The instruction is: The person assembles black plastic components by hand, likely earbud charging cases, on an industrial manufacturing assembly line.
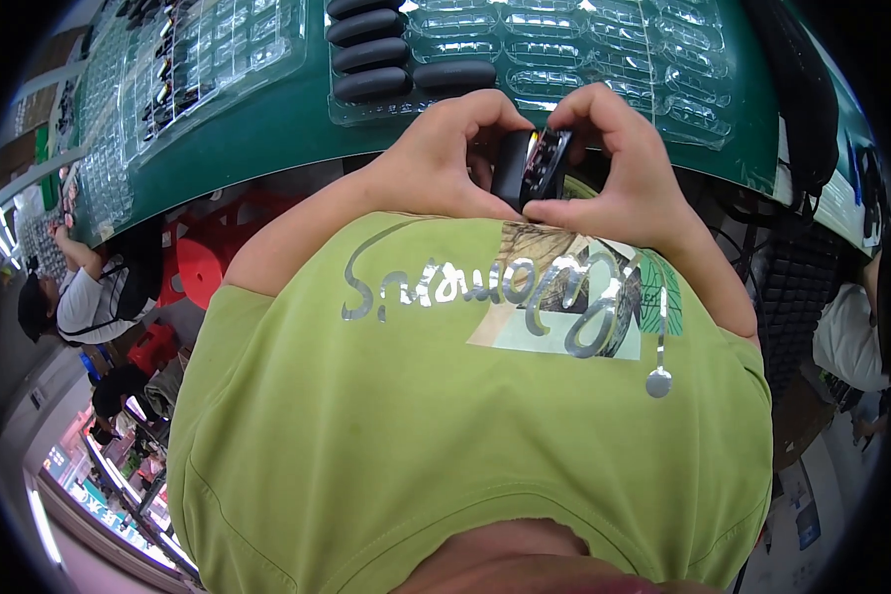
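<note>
Both hands hold a small black plastic case [510, 166] between them, just past the front of my green shirt and by the table's near edge. Its two halves stand apart, and small coloured parts show in the gap; what they are I cannot make out. My left hand [453, 148] grips the case's left side, with fingertips on its top edge and the thumb below. On the other side, my right hand [624, 163] pinches the right half between fingers and thumb. Beyond them, a clear moulded tray [584, 74] bears several black oval pieces [371, 56] in its left slots.
The green tabletop [257, 163] runs across in front of me. More clear trays [238, 59] with small dark parts lie at the left. A black bag or cloth [802, 99] hangs at the right. Red stools [203, 259] and a person in white [104, 297] are at the left.
</note>
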A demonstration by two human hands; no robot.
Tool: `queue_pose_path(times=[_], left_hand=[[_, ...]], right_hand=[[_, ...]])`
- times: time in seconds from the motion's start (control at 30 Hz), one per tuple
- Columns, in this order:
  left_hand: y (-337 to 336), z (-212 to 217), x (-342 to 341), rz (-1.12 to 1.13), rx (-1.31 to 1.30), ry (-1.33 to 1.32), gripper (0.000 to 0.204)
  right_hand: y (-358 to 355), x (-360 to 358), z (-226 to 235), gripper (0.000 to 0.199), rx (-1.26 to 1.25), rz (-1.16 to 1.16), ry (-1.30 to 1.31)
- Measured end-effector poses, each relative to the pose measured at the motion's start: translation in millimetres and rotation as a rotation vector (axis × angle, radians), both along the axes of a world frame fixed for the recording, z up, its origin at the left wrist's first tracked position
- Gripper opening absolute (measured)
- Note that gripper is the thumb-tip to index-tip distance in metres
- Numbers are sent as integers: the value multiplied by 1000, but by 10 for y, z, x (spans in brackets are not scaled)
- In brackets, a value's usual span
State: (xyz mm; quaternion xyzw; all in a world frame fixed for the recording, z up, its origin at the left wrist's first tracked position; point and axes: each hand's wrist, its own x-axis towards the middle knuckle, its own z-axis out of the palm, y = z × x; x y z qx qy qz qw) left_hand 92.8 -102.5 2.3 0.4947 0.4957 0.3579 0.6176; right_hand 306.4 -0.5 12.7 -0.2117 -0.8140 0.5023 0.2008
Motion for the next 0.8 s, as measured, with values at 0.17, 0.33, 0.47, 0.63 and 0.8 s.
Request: queue_pose_path(times=[0.17, 0.33, 0.47, 0.63, 0.8], left_hand=[[-7, 36, 19, 100, 0, -30, 73], [-20, -4, 28, 138, 41, -44, 72], [-34, -54, 13, 115, 116, -4, 69], [-42, -119, 24, 140, 153, -35, 69], [-33, -169, 23, 160, 259, -9, 69]], right_hand=[[26, 1, -3, 59, 96, -41, 85], [49, -19, -1, 58, 172, 16, 174], [57, -25, 43, 60, 170, 53, 141], [35, -42, 89, 59, 152, 34, 125], [45, -33, 43, 58, 211, 20, 188]])
